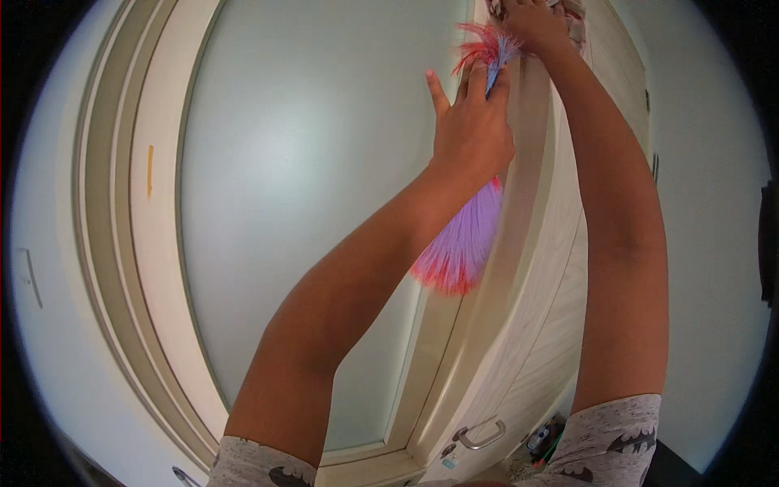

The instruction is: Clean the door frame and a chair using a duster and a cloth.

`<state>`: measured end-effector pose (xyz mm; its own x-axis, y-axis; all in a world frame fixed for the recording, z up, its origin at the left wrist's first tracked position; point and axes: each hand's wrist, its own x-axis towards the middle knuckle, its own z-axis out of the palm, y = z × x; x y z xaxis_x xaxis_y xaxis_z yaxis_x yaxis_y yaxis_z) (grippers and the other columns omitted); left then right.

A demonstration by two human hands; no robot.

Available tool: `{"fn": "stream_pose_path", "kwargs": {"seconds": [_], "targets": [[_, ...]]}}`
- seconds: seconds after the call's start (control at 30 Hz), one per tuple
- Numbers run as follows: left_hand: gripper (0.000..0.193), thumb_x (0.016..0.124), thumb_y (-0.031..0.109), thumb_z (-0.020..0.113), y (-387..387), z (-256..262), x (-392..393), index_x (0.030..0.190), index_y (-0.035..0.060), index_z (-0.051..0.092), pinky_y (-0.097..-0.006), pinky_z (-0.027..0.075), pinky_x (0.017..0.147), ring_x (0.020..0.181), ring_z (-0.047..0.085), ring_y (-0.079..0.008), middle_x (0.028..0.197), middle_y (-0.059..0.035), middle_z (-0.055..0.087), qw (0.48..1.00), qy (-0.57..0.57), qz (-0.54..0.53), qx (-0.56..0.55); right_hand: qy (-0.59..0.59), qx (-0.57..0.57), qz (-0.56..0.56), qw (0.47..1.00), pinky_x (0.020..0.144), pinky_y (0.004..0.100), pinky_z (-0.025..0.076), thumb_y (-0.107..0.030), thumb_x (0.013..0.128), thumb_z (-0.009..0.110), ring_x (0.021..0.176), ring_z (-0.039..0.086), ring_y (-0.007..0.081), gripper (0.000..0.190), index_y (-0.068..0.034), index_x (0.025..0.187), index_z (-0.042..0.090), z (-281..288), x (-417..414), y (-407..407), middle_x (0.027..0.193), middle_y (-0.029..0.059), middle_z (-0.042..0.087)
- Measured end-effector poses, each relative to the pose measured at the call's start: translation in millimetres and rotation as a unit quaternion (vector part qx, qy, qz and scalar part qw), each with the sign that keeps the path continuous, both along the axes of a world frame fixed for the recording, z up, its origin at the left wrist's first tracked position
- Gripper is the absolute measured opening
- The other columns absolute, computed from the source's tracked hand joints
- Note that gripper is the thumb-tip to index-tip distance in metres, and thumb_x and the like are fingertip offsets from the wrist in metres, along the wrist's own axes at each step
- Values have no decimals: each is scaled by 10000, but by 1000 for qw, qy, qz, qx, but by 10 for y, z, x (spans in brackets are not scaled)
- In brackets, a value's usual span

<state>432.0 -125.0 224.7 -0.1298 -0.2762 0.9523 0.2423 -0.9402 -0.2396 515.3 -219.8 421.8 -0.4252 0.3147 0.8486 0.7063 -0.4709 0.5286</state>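
Observation:
My left hand (471,125) is raised at upper centre, its little finger sticking out to the left. It grips a fringed ornament, whose blue stem and red and blue tuft (496,49) come out between the fingers. Below the wrist hangs the ornament's lavender fringe (465,237), tipped in red, in front of the door frame (517,201). Higher up, my right hand (538,27) lies against a patterned cloth (575,21) at the picture's top edge. Its fingertips are partly cut off, so their grip is hard to judge.
A frosted glass panel (292,201) in a pale frame fills the middle. On the right a light wooden door (535,359) stands ajar with a metal lever handle (484,435). Small items (541,438) lie low beyond it. A yellow mark (150,170) shows on the left frame.

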Motion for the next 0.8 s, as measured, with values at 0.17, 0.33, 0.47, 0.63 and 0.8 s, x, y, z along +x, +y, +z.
{"fn": "stream_pose_path", "kwargs": {"seconds": [0.17,0.33,0.47,0.63,0.8], "targets": [[629,757,105,592,120,100,159,1359,2,444,-704,103,1080,1249,483,-314,1330,-224,403,997,-21,69,5,10,141,-145,979,1068,597,292,-286,894,445,1350,380,345,501,-54,1332,511,281,16,-65,1404,160,480],[610,759,84,582,173,104,162,1349,0,454,-712,91,1074,1225,510,-302,1294,-217,430,998,-22,48,29,23,140,-188,972,1041,561,358,-271,880,471,1324,423,332,480,-43,1297,534,227,8,32,1387,169,494],[615,758,84,582,241,87,146,1353,-2,450,-710,81,1075,1215,518,-302,1280,-209,436,998,-1,59,20,36,93,-222,970,1039,546,374,-273,883,474,1308,444,335,452,-39,1263,551,-91,-75,52,1366,175,507],[613,761,94,571,203,93,135,1355,-3,453,-706,56,1080,1210,519,-307,1248,-202,457,999,-1,45,22,-1,-162,129,978,1031,549,383,-285,883,480,1297,452,343,449,-36,1251,548,-157,-129,-336,1354,182,513],[606,749,103,574,64,113,66,1337,-9,482,-726,34,1068,1220,510,-310,1227,-204,474,1000,10,14,20,-60,14,14,998,1033,566,370,-307,898,472,1311,432,349,467,-48,1284,522,-136,-52,-189,1379,174,495]]}}
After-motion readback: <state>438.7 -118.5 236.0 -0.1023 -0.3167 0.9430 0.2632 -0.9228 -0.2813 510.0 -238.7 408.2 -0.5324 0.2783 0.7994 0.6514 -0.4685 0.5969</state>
